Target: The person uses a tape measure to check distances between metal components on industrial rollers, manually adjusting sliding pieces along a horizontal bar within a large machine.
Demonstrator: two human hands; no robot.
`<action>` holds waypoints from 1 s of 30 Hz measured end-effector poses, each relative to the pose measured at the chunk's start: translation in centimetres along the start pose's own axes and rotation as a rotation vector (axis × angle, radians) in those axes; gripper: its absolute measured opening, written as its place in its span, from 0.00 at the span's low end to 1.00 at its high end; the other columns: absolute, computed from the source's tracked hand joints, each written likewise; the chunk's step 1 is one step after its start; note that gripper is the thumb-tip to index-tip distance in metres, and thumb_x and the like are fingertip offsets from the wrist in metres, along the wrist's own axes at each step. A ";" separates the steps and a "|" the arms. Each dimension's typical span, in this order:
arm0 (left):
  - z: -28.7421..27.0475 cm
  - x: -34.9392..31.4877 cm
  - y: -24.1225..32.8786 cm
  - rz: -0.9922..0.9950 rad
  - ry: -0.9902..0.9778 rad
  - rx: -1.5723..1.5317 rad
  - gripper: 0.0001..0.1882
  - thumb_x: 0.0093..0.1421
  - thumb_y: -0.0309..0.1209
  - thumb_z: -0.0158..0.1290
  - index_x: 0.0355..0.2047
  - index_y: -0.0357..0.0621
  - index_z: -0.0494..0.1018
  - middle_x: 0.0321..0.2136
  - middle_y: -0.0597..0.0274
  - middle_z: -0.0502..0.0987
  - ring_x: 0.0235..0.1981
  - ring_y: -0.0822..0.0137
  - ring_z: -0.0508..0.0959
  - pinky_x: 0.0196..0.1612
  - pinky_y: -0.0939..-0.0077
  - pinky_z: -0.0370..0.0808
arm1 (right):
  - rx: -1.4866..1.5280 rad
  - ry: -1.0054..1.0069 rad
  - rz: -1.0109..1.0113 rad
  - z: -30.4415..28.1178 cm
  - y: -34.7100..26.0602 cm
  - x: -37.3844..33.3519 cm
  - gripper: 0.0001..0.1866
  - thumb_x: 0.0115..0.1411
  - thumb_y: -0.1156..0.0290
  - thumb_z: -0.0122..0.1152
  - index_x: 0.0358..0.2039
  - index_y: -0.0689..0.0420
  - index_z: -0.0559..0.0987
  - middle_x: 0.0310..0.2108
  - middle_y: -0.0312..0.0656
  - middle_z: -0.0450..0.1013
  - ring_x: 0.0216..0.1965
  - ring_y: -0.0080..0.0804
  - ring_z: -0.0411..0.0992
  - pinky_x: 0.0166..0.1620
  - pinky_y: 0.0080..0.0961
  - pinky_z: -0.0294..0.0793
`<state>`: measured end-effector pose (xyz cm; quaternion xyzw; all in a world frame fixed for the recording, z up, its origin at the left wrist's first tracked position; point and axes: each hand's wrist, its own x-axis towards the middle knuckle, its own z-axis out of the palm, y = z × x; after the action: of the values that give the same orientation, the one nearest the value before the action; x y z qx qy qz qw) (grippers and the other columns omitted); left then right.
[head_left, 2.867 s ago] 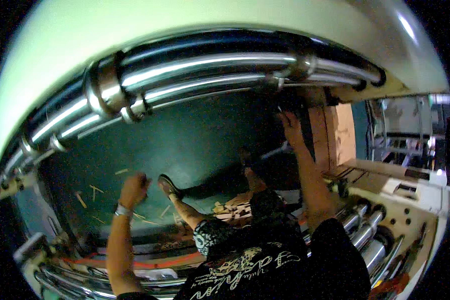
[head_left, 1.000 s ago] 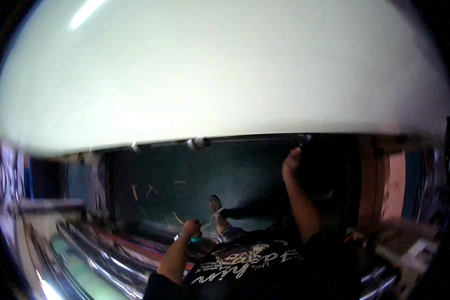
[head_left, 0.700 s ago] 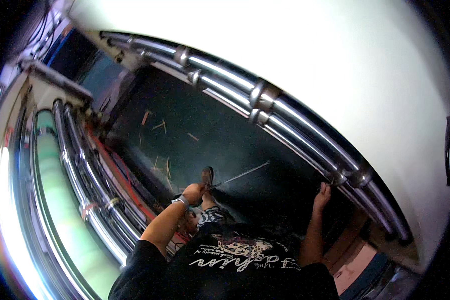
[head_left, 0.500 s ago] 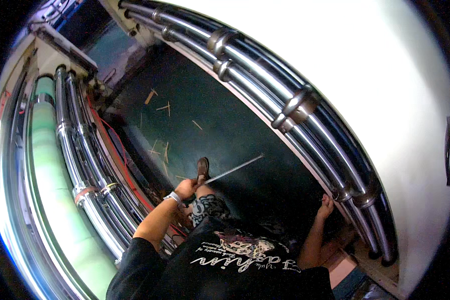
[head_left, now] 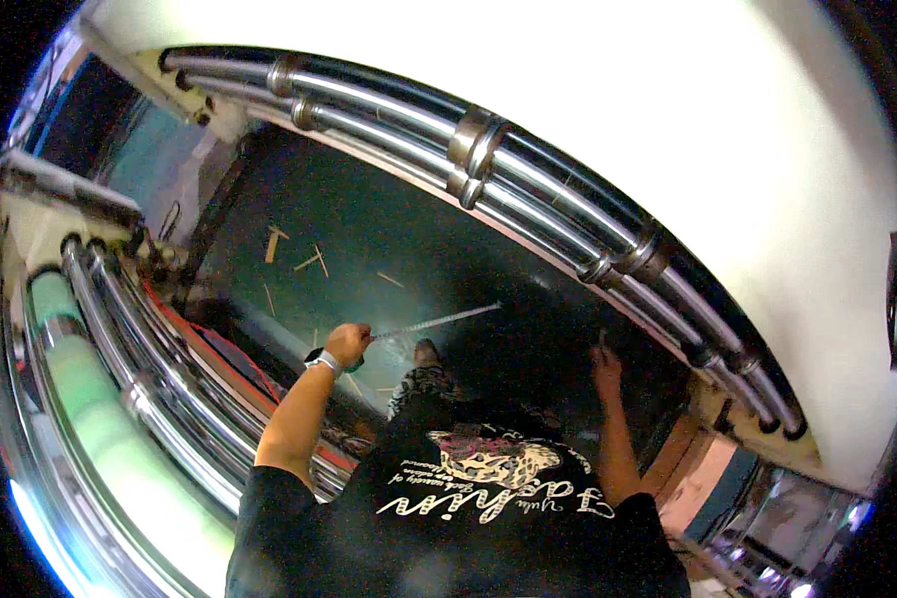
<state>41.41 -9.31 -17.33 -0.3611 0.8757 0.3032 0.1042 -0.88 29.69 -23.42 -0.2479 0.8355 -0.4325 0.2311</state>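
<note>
Two hands work above a dark green floor: the left hand has its fingers clamped on a thin metal rod slanting out over that floor, while the right hand, apparently spread flat, braces against the floor's far edge beneath chrome rollers.

Harsh light above, dim below — a strongly warped fisheye frame.

The broad pale curved panel along the top is blown out to near white, and glare streaks run the length of the shiny chrome tubes — hot at the left rim too, where the pale green roller blooms. The dark green floor lies dim, with deep shadow around the right hand. Straight edges bow hard; corners go black; fine detail is soft.
</note>
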 end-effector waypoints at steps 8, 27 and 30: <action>-7.0 0.3 -0.8 -0.081 0.095 -0.142 0.10 0.50 0.34 0.49 0.25 0.38 0.70 0.23 0.46 0.72 0.28 0.46 0.72 0.30 0.59 0.68 | -0.144 -0.142 -0.479 11.1 -26.8 8.4 0.15 0.58 0.62 0.48 0.34 0.62 0.72 0.29 0.51 0.69 0.32 0.48 0.68 0.35 0.34 0.67; -14.7 9.8 -8.7 0.547 -0.190 0.270 0.07 0.52 0.28 0.47 0.27 0.37 0.71 0.18 0.49 0.70 0.20 0.54 0.70 0.23 0.67 0.66 | 0.785 0.933 -0.043 5.2 -25.6 2.9 0.07 0.61 0.69 0.43 0.32 0.60 0.64 0.24 0.45 0.71 0.24 0.33 0.72 0.28 0.25 0.71; -18.0 12.5 -7.6 0.538 -0.247 0.157 0.09 0.51 0.29 0.48 0.32 0.40 0.73 0.23 0.49 0.73 0.24 0.53 0.73 0.27 0.63 0.69 | 0.925 1.000 -0.101 5.1 -25.5 4.4 0.06 0.61 0.71 0.43 0.32 0.61 0.64 0.23 0.45 0.72 0.22 0.33 0.72 0.28 0.26 0.73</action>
<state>38.44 -31.56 -11.50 -0.0675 0.9413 0.2930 0.1533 4.22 11.07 -5.51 0.0674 0.5584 -0.8180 -0.1207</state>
